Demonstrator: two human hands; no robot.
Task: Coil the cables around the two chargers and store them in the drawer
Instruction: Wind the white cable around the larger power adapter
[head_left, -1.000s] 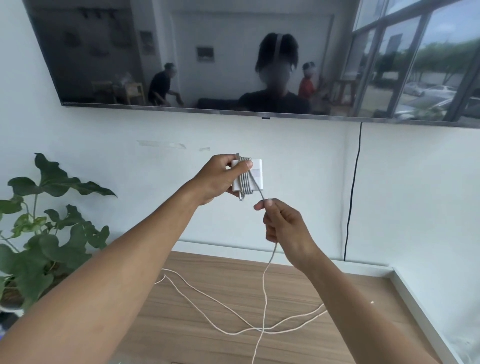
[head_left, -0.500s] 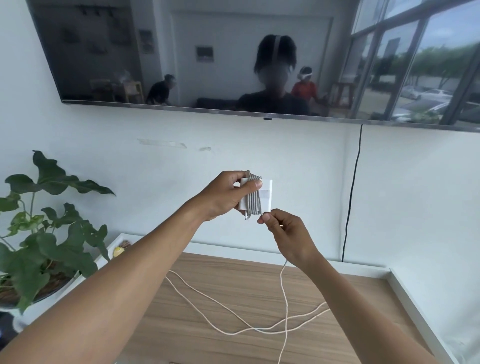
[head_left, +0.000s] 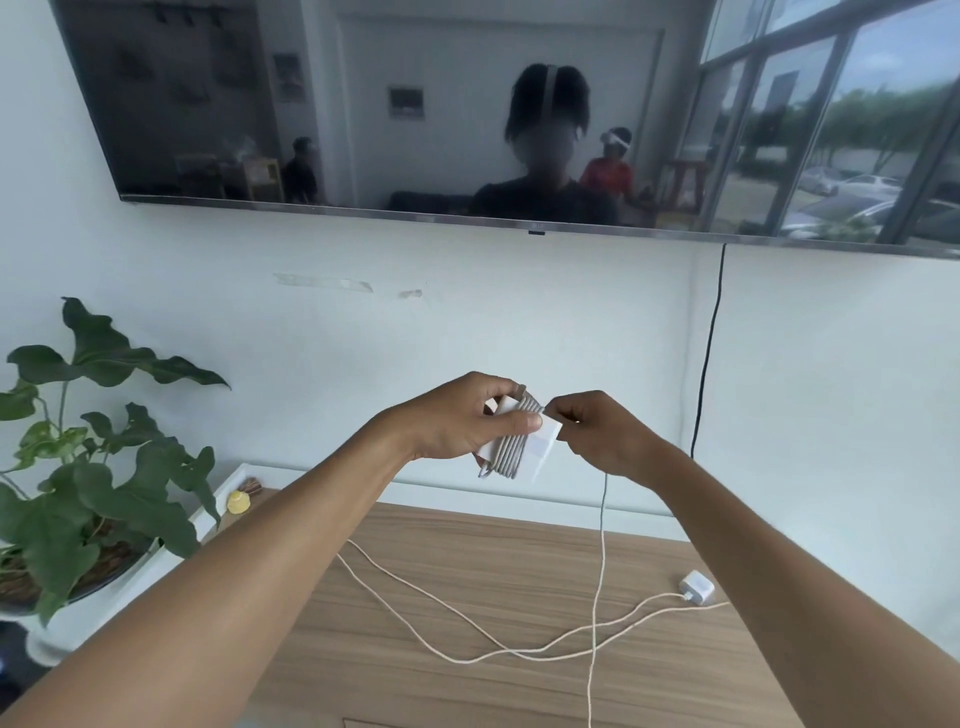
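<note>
My left hand (head_left: 462, 418) grips a white square charger (head_left: 540, 452) held in the air above the wooden top, with several grey cable turns (head_left: 511, 452) wound around it. My right hand (head_left: 597, 434) pinches the cable right at the charger's upper right edge. The loose end of that cable (head_left: 602, 551) hangs straight down from my right hand to the surface. A second, small white charger (head_left: 697, 587) lies on the wooden top at the right, its cream cable (head_left: 519, 656) sprawled uncoiled across the wood. No drawer is clearly in view.
A wooden cabinet top (head_left: 467, 582) with a white rim runs under my arms. A leafy potted plant (head_left: 88, 467) stands at the left, with a small yellow object (head_left: 239, 501) beside it. A wall-mounted television (head_left: 467, 114) hangs above, its black cord (head_left: 709, 353) running down the wall.
Both hands have dropped lower with the charger. My right hand has swung from below the charger up to its right edge, laying more cable on. The view tilted down, revealing the second charger.
</note>
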